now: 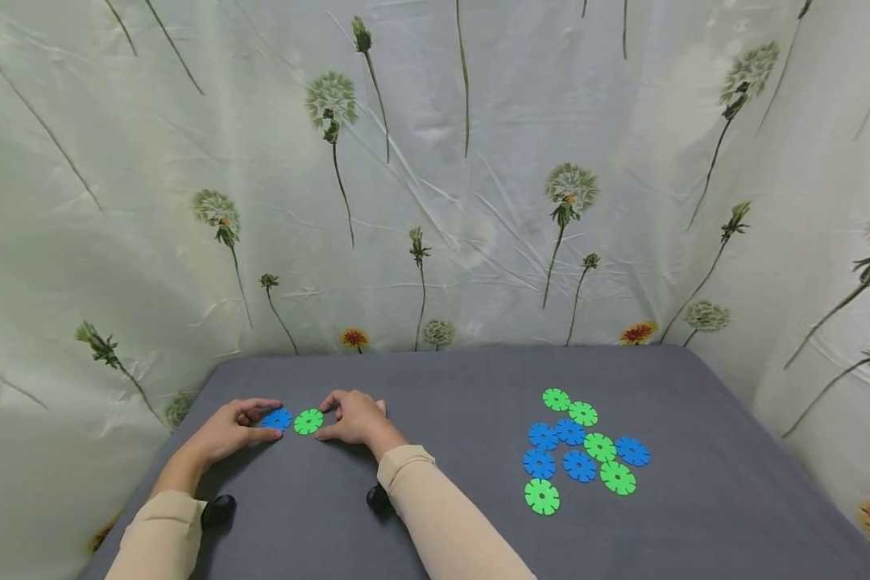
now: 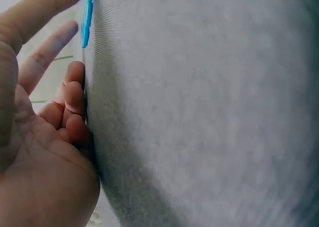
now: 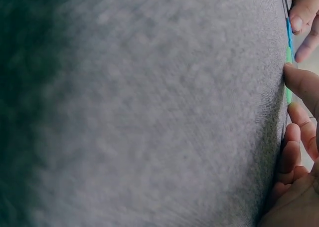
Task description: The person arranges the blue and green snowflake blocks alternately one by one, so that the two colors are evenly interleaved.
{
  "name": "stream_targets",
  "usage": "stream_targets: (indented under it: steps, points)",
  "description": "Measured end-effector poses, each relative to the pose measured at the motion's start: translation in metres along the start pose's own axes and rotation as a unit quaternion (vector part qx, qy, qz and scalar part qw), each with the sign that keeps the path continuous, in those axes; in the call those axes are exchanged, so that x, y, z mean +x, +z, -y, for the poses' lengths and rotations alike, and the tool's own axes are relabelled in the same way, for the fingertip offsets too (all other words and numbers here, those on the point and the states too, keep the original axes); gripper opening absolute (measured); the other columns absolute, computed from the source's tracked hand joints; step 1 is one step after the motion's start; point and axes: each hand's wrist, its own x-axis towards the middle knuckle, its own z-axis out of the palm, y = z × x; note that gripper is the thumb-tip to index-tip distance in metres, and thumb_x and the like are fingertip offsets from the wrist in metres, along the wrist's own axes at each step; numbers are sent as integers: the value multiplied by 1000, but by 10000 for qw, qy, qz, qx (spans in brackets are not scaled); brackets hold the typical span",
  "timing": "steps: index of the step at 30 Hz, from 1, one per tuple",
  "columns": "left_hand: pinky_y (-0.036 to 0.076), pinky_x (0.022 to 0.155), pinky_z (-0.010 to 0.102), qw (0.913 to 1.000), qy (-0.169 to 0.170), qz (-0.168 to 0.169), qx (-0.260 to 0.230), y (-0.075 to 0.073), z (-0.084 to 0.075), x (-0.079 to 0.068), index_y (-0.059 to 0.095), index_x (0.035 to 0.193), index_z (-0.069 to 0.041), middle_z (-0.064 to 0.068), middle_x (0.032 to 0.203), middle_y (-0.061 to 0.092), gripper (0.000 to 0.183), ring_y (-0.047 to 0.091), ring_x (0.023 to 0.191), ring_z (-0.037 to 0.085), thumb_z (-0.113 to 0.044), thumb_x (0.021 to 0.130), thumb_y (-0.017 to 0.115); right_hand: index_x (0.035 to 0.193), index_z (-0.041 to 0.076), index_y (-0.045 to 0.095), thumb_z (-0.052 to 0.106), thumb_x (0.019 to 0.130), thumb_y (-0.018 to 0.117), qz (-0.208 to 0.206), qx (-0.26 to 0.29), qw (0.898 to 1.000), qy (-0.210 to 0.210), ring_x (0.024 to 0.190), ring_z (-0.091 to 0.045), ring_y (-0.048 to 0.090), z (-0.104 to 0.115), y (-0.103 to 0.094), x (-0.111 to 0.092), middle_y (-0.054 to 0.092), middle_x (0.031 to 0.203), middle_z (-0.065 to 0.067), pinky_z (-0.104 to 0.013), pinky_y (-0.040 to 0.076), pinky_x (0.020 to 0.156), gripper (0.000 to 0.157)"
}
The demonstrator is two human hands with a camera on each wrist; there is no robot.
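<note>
We see beige sleeves (image 1: 445,515) nearest, loose green and blue discs (image 1: 579,466) on the grey counter's (image 1: 471,411) right side, the left hand (image 1: 226,431) pinching a blue disc (image 1: 276,419), the right hand (image 1: 358,417) pinching a green disc (image 1: 308,421) just beside it, edges possibly touching, a dandelion-print curtain (image 1: 478,266) behind.

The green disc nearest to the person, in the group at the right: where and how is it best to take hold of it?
Probably by the left and right edges of its rim, coming from above on the near side: the green disc lies flat on the table with those edges free, while a blue disc sits close at its far edge.
</note>
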Motion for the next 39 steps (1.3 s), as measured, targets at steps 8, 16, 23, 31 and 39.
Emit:
stream_targets:
  steps: [8, 16, 23, 31, 39]
  points:
    - [52, 86, 45, 9960, 338, -216, 804, 4, -18, 8, 68, 144, -7, 19, 127, 66, 74, 62, 103, 27, -41, 83, 93, 119, 25, 74, 35, 93, 87, 278, 180, 9994, -28, 75, -7, 50, -3, -10, 3, 55, 84, 11, -31, 31, 81, 31]
    - [54, 96, 61, 9926, 531, 1, 1089, 15, -37, 20, 77, 132, -10, 17, 131, 69, 61, 64, 117, 38, -39, 81, 95, 137, 14, 68, 29, 100, 79, 1290, 512, 9892, -478, 78, -9, 59, -13, -39, 4, 65, 98, 3, -26, 50, 71, 41]
    - [54, 96, 60, 9909, 600, 148, 1196, 18, -43, 26, 81, 125, -11, 14, 125, 70, 50, 66, 115, 37, -35, 83, 93, 135, 15, 70, 31, 101, 78, 1677, 53, 9840, -595, 81, -7, 61, -31, -76, -2, 68, 100, 5, -23, 49, 73, 38]
    - [54, 94, 59, 9906, 639, 254, 1179, 19, -42, 25, 83, 120, -15, 13, 125, 68, 42, 65, 115, 39, -34, 84, 93, 136, 12, 70, 29, 102, 76, 2047, -314, 9744, -869, 101, -12, 69, -49, -120, -20, 76, 116, -3, -27, 55, 84, 38]
    - [53, 88, 53, 9895, 654, 357, 1235, 20, -41, 25, 82, 124, -15, 16, 130, 64, 48, 63, 115, 38, -35, 82, 94, 136, 12, 70, 28, 102, 77, 2123, -900, 9690, -893, 116, -22, 72, -72, -155, -47, 76, 122, -5, -34, 58, 94, 39]
